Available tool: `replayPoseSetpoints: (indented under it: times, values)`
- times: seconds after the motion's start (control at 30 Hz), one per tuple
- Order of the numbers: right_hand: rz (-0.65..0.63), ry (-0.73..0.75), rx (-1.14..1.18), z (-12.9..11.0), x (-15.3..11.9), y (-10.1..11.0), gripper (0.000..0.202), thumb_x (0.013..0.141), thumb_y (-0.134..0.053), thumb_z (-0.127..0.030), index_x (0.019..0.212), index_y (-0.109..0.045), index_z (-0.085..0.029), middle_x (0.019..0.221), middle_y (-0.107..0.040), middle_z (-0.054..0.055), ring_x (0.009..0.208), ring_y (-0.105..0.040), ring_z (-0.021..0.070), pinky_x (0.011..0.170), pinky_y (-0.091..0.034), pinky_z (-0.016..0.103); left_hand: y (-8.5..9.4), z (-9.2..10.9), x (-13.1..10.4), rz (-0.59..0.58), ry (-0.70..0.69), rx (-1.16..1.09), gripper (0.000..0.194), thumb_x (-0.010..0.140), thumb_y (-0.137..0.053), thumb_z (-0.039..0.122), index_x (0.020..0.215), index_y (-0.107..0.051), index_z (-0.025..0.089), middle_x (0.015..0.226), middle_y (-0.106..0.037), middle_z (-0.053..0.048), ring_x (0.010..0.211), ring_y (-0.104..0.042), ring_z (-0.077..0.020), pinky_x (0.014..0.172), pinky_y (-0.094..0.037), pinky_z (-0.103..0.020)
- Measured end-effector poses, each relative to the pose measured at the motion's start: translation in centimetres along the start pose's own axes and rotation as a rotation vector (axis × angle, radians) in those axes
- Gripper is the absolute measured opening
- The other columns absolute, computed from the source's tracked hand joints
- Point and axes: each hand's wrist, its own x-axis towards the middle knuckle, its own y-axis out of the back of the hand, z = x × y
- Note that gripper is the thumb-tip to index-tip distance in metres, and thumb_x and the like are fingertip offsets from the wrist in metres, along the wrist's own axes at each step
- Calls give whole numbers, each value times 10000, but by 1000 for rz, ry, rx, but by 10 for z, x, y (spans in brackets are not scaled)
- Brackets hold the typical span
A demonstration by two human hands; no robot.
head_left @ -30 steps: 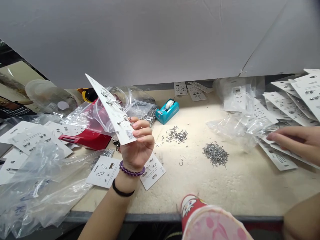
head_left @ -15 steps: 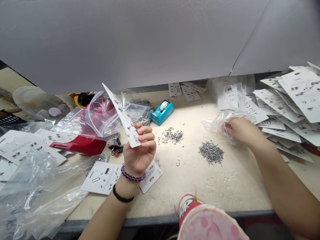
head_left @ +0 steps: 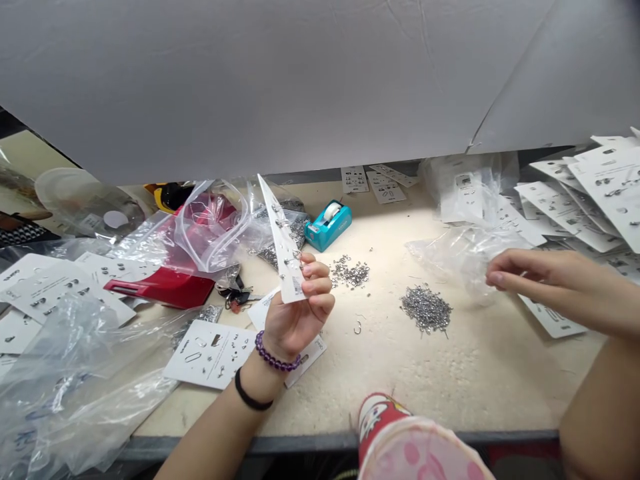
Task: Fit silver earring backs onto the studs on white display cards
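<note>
My left hand point(head_left: 300, 310) holds a white earring card point(head_left: 283, 243) upright and nearly edge-on, its fingers closed on the lower end. Small metal pieces show on the card's face. My right hand point(head_left: 520, 277) is at the right, beside a crumpled clear plastic bag point(head_left: 463, 257); its thumb and forefinger are close together, and whether anything is between them is too small to tell. A pile of small silver pieces point(head_left: 426, 309) lies on the table between the hands. A smaller, looser pile point(head_left: 351, 272) is right of my left hand, with a thin hook point(head_left: 357, 327) below it.
A teal tape dispenser point(head_left: 329, 225) stands behind the small pile. Many carded pieces point(head_left: 570, 210) are stacked at the right. Plastic bags point(head_left: 80, 393), a red object point(head_left: 165, 287) and more cards point(head_left: 210, 353) cover the left. A red and pink cup point(head_left: 380, 427) is at the front edge.
My right hand has come off the plastic bag and moved right and slightly nearer. My left hand has shifted right with the card. A card now shows beneath my right hand.
</note>
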Motion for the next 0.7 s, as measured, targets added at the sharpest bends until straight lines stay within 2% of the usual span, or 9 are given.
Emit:
replayPoseSetpoints:
  times: [0.07, 0.1, 0.17, 0.2, 0.23, 0.33, 0.4, 0.5, 0.7]
  values:
    - [128, 71, 178, -9, -2, -3, 156, 742, -617, -399, 733, -638, -244, 613, -587, 22, 513, -527, 107, 441, -385, 238, 2, -3, 0, 6, 38, -13, 223, 706, -604, 45, 847, -515, 194, 676, -514, 54, 519, -521, -26, 478, -422, -112]
    - [248, 100, 310, -18, 0, -9, 134, 743, -626, -377, 743, -644, -245, 582, -565, 14, 486, -504, 98, 420, -369, 233, 3, -5, 0, 11, 53, -16, 210, 715, -598, 50, 844, -513, 193, 675, -515, 54, 518, -519, -28, 477, -418, -116]
    - [568, 140, 649, -43, 5, -29, 76, 795, -584, -304, 806, -637, -251, 579, -529, 0, 490, -470, 91, 413, -357, 225, 4, -9, 0, 24, 82, -13, 194, 723, -596, 60, 838, -513, 193, 668, -514, 55, 510, -513, -30, 477, -412, -125]
    - [645, 166, 769, -58, 8, -43, 62, 802, -577, -264, 828, -631, -252, 587, -517, -10, 485, -446, 85, 426, -366, 225, 5, -11, 0, 35, 97, -3, 191, 721, -603, 67, 835, -515, 192, 665, -512, 57, 506, -510, -31, 478, -410, -131]
    - [654, 195, 823, -74, 12, -57, 51, 798, -581, -236, 821, -625, -250, 598, -511, -21, 481, -431, 79, 429, -368, 220, 6, -13, 0, 47, 111, 11, 190, 714, -615, 77, 831, -516, 190, 662, -510, 58, 502, -505, -31, 479, -409, -136]
    - [391, 290, 807, -113, 18, -94, 52, 798, -572, -199, 785, -622, -207, 720, -536, 2, 612, -501, 97, 519, -430, 231, 8, -21, -1, 85, 142, 76, 206, 679, -660, 105, 816, -526, 180, 645, -494, 64, 486, -486, -28, 470, -392, -142]
    - [321, 311, 804, -126, 19, -108, 59, 810, -557, -195, 811, -616, -194, 774, -541, 13, 697, -528, 109, 591, -453, 244, 9, -26, -1, 104, 152, 131, 210, 663, -673, 105, 808, -538, 172, 626, -477, 65, 480, -475, -27, 460, -374, -140]
    - [328, 323, 787, -130, 19, -115, 83, 826, -534, -179, 832, -616, -191, 789, -551, 11, 737, -533, 107, 650, -452, 249, 10, -31, -2, 131, 169, 192, 213, 637, -690, 104, 793, -556, 163, 609, -465, 65, 471, -464, -26, 450, -354, -141]
    - [393, 408, 720, -130, 17, -115, 114, 814, -544, -132, 836, -632, -200, 765, -583, -2, 743, -543, 101, 675, -448, 241, 15, -36, -3, 184, 180, 201, 269, 586, -724, 111, 794, -558, 155, 605, -470, 66, 466, -457, -19, 452, -344, -135]
